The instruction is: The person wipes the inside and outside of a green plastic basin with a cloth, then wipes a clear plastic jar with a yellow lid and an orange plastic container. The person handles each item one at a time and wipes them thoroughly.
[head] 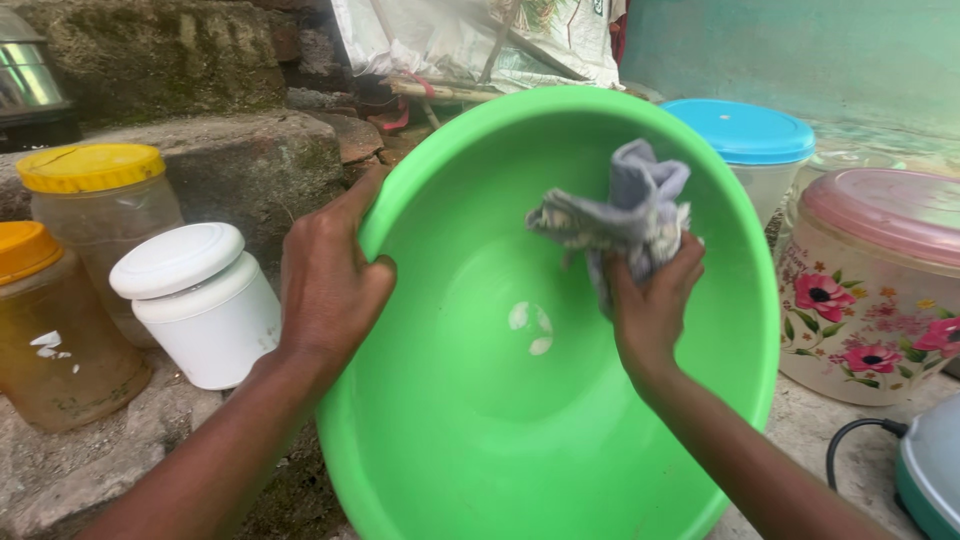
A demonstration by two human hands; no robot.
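Observation:
A large bright green plastic basin (470, 440) is tilted up toward me and fills the middle of the view. My left hand (330, 275) grips its left rim, thumb inside the bowl. My right hand (650, 300) is inside the basin, closed around a crumpled grey cloth (625, 210) pressed against the upper right inner wall. A small white patch shows at the basin's bottom.
On a stone ledge at left stand a white jar (200, 300), a yellow-lidded clear jar (100, 200) and an orange-lidded jar (50, 320). At right are a blue-lidded tub (750, 135), a flowered container with pink lid (870, 280) and a teal appliance with black cord (925, 470).

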